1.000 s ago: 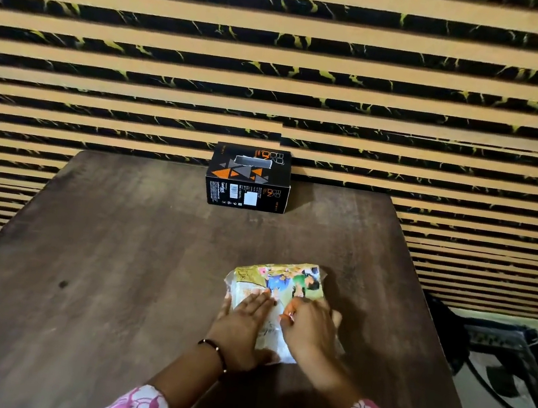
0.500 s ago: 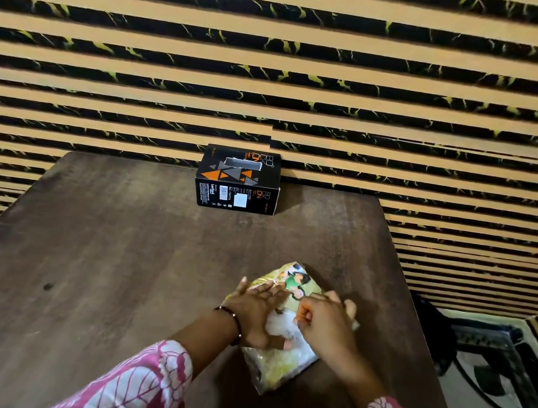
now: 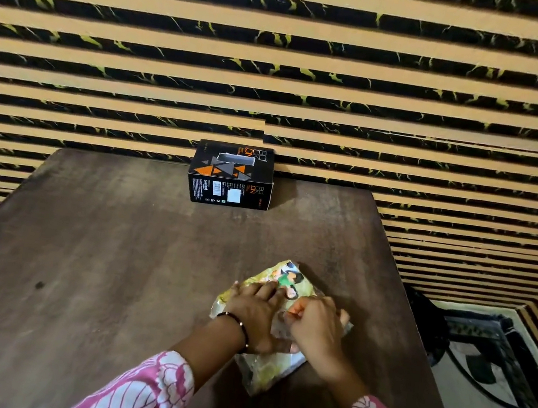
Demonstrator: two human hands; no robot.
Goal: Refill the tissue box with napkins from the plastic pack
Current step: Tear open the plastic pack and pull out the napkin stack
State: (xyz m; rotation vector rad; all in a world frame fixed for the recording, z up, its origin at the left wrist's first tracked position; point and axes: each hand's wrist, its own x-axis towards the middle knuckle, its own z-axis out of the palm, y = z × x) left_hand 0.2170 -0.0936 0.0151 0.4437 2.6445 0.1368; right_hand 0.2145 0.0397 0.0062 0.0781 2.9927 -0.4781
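You've turned the plastic pack [image 3: 284, 282] slantwise. Left hand [image 3: 253, 315] flat on it, right hand [image 3: 316, 328] pinching the wrapper. Tissue box [image 3: 232, 174] still untouched.

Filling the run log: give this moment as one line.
left hand: flat on printed plastic napkin pack | right hand: pinching pack | black cardboard tissue box: untouched

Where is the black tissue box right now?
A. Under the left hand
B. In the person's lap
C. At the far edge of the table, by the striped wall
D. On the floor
C: the tissue box stands untouched at the table's far edge, while both hands work on the plastic pack nearer the person.
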